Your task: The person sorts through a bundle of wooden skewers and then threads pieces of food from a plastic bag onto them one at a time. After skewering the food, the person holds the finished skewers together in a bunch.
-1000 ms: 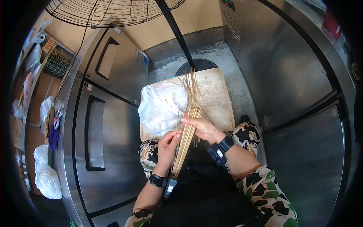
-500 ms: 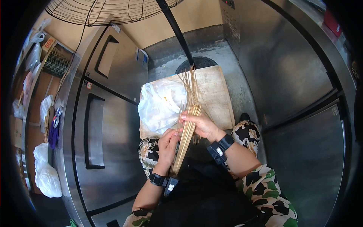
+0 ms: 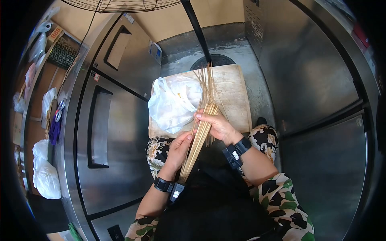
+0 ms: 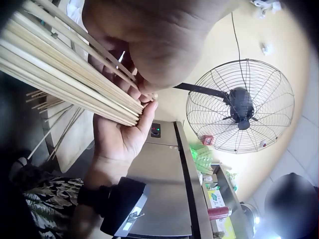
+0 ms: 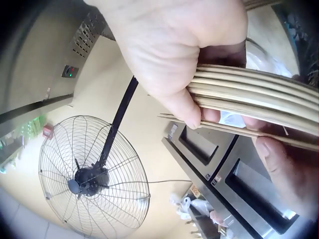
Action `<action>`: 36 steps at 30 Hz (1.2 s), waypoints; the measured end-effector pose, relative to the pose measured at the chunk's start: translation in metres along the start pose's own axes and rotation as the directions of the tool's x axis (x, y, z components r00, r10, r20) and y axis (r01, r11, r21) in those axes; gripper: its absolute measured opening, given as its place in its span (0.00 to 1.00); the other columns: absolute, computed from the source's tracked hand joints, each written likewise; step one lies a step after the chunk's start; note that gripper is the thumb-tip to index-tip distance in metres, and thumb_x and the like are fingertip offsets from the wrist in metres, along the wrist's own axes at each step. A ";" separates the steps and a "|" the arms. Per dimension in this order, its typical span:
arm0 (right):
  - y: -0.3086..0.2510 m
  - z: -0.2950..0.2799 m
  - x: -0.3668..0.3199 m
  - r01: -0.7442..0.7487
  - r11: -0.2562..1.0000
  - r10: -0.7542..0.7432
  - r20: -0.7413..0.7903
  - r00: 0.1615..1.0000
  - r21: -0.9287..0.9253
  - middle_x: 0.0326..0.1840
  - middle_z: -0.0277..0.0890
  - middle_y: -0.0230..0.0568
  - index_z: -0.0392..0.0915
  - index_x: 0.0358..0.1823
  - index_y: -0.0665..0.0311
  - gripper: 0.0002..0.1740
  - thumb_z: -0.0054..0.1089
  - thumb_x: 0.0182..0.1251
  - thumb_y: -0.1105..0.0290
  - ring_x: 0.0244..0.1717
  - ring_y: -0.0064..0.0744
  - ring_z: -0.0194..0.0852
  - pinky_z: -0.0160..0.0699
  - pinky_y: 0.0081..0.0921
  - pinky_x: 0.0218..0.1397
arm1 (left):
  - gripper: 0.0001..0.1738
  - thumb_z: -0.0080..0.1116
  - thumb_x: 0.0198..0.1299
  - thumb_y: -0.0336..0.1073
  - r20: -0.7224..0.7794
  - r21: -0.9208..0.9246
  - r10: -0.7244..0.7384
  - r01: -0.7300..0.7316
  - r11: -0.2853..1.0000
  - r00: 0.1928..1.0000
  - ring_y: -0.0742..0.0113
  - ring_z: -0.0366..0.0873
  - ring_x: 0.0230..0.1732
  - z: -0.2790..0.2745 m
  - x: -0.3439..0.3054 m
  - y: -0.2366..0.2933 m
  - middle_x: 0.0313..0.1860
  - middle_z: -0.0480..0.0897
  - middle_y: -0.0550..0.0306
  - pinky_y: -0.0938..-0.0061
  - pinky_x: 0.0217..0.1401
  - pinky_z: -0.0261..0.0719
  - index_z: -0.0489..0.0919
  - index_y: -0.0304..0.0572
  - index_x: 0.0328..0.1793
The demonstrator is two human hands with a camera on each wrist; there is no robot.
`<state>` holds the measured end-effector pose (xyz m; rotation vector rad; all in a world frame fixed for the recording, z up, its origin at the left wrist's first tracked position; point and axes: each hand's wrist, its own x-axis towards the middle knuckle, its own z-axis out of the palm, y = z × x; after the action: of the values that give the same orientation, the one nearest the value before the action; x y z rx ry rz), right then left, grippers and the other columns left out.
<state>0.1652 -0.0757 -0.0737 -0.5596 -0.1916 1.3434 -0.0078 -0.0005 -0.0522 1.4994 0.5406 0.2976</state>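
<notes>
Reference landmark: the wooden board (image 3: 234, 94). The bundle of sticks (image 3: 198, 143) is located at the near edge of the wooden board, above its level of the lap, and runs obliquely from over the board down toward the person's body. The right hand (image 3: 220, 126), at the near edge of the wooden board, grips the bundle close to its far, blunt end; the thumb is laid across the top, and the fingers are closed around the sticks without slack. The left hand (image 3: 179, 152), just short of the board's near edge and left of the bundle, has thumb and fingertip brought together on the outer stick (image 5: 229, 129), which stands slightly apart from the bundle; whether a second stick is included in this pinch cannot be told. Thinner, darker sticks (image 3: 206, 86) fan out over the middle of the wooden board; whether they rest on its surface cannot be told. A white plastic bag (image 3: 173, 105) lies on the left part of the board. A round black base (image 3: 225, 60) is positioned on the floor beyond the board's far edge. Steel cabinets stand to the left (image 3: 122, 160) and right (image 3: 309, 76) of the board. A wire-caged fan (image 4: 241, 105) is mounted higher than the board.
</notes>
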 end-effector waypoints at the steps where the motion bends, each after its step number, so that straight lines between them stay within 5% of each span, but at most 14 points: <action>1: 0.001 -0.002 0.001 0.031 0.999 -0.031 0.006 0.999 -0.012 0.41 0.74 0.37 0.74 0.42 0.62 0.10 0.64 0.61 0.72 0.38 0.26 0.72 0.80 0.31 0.43 | 0.23 0.46 0.71 0.42 0.023 -0.093 -0.080 0.082 0.992 0.997 0.75 0.75 0.41 0.004 -0.002 0.004 0.41 0.77 0.59 0.76 0.48 0.75 0.69 0.33 0.65; 3: 0.003 -0.002 0.002 0.092 0.995 -0.091 0.020 0.996 -0.038 0.41 0.75 0.38 0.73 0.42 0.63 0.10 0.64 0.61 0.72 0.38 0.26 0.72 0.78 0.26 0.44 | 0.25 0.46 0.71 0.43 0.087 -0.269 -0.231 0.246 0.931 0.969 0.72 0.78 0.41 0.012 -0.007 0.016 0.40 0.78 0.56 0.73 0.47 0.78 0.66 0.34 0.66; 6: 0.001 -0.001 0.000 0.107 0.993 -0.108 -0.025 0.994 -0.039 0.39 0.76 0.37 0.74 0.39 0.62 0.09 0.64 0.60 0.72 0.38 0.25 0.73 0.74 0.21 0.44 | 0.24 0.46 0.71 0.44 0.269 -0.111 -0.347 0.387 0.915 0.898 0.74 0.76 0.32 0.008 -0.012 0.009 0.35 0.77 0.59 0.77 0.34 0.78 0.66 0.34 0.64; 10: -0.003 -0.006 0.002 0.112 0.991 -0.113 -0.011 0.994 -0.075 0.35 0.76 0.35 0.75 0.36 0.62 0.07 0.64 0.60 0.71 0.37 0.24 0.73 0.73 0.23 0.43 | 0.21 0.46 0.71 0.44 0.312 -0.073 -0.335 0.374 0.925 0.889 0.79 0.66 0.23 0.007 -0.014 0.010 0.27 0.71 0.65 0.83 0.25 0.70 0.69 0.34 0.59; 15: -0.016 -0.010 0.001 0.157 0.984 -0.162 -0.058 0.985 -0.088 0.35 0.77 0.35 0.76 0.38 0.64 0.07 0.64 0.60 0.72 0.36 0.23 0.74 0.73 0.20 0.43 | 0.19 0.46 0.71 0.44 0.356 -0.048 -0.371 0.414 0.909 0.858 0.80 0.66 0.22 0.006 -0.017 0.018 0.27 0.72 0.65 0.84 0.25 0.71 0.71 0.35 0.57; 20: -0.064 -0.048 -0.001 0.463 0.883 -0.456 -0.094 0.885 0.072 0.36 0.78 0.35 0.76 0.39 0.62 0.05 0.60 0.63 0.72 0.37 0.24 0.75 0.74 0.21 0.43 | 0.17 0.45 0.71 0.43 0.426 0.106 -0.448 0.449 0.887 0.786 0.80 0.67 0.21 -0.006 -0.032 0.013 0.27 0.72 0.65 0.84 0.25 0.70 0.72 0.36 0.55; 24: -0.112 -0.077 -0.028 0.699 0.682 -0.601 -0.379 0.704 0.216 0.35 0.78 0.35 0.76 0.37 0.61 0.02 0.59 0.64 0.72 0.36 0.26 0.76 0.76 0.23 0.40 | 0.16 0.47 0.70 0.41 0.426 0.163 -0.470 0.445 0.881 0.773 0.81 0.67 0.21 -0.031 -0.060 0.019 0.26 0.72 0.65 0.86 0.26 0.70 0.72 0.35 0.53; 27: -0.142 -0.102 -0.068 0.706 0.684 -0.678 -0.196 0.708 0.182 0.30 0.76 0.33 0.74 0.35 0.62 0.02 0.56 0.66 0.73 0.32 0.23 0.74 0.76 0.16 0.35 | 0.15 0.48 0.69 0.40 0.299 0.045 -0.458 0.467 0.883 0.837 0.80 0.69 0.22 -0.065 -0.071 0.018 0.26 0.72 0.65 0.85 0.24 0.71 0.73 0.35 0.51; 30: -0.136 -0.062 -0.083 0.642 0.767 -0.629 -0.212 0.748 -0.009 0.29 0.73 0.32 0.72 0.37 0.64 0.04 0.52 0.68 0.71 0.31 0.21 0.73 0.73 0.16 0.32 | 0.11 0.50 0.68 0.38 0.152 -0.260 -0.373 0.401 0.878 0.915 0.78 0.68 0.18 -0.097 -0.061 0.015 0.24 0.73 0.65 0.83 0.21 0.70 0.74 0.37 0.47; 31: -0.115 -0.037 -0.080 0.614 0.761 -0.648 -0.272 0.711 -0.210 0.30 0.73 0.30 0.73 0.39 0.64 0.05 0.51 0.69 0.70 0.30 0.18 0.72 0.72 0.13 0.31 | 0.11 0.50 0.68 0.38 0.093 -0.336 -0.340 0.351 0.874 0.936 0.78 0.66 0.18 -0.103 -0.053 0.020 0.23 0.72 0.65 0.83 0.21 0.69 0.74 0.38 0.47; 33: -0.064 -0.001 -0.076 0.491 0.826 -0.528 -0.075 0.846 -0.277 0.32 0.74 0.29 0.73 0.42 0.63 0.07 0.53 0.69 0.68 0.31 0.19 0.73 0.73 0.14 0.33 | 0.11 0.49 0.68 0.37 0.014 -0.529 -0.296 0.258 0.809 0.955 0.78 0.64 0.19 -0.114 -0.031 0.023 0.25 0.70 0.64 0.82 0.22 0.67 0.73 0.39 0.50; 35: -0.014 0.025 -0.082 0.048 0.893 -0.138 -0.170 0.976 -0.447 0.33 0.76 0.31 0.74 0.46 0.62 0.09 0.53 0.70 0.66 0.33 0.21 0.74 0.72 0.16 0.36 | 0.11 0.48 0.69 0.37 0.020 -0.638 -0.143 0.122 0.760 0.990 0.76 0.66 0.23 -0.126 -0.003 0.015 0.29 0.72 0.63 0.79 0.28 0.68 0.73 0.41 0.52; 36: 0.008 0.025 -0.079 -0.060 0.905 -0.014 -0.172 0.985 -0.422 0.33 0.77 0.32 0.74 0.48 0.62 0.10 0.52 0.71 0.67 0.34 0.21 0.75 0.72 0.15 0.35 | 0.11 0.48 0.69 0.36 0.028 -0.693 -0.107 0.097 0.715 0.994 0.75 0.66 0.24 -0.128 0.008 0.014 0.30 0.71 0.62 0.79 0.29 0.68 0.73 0.41 0.52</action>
<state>0.1291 -0.1437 -0.0419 -1.0469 -0.3428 1.2723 -0.0642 0.1145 -0.0380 0.7234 0.4478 0.3739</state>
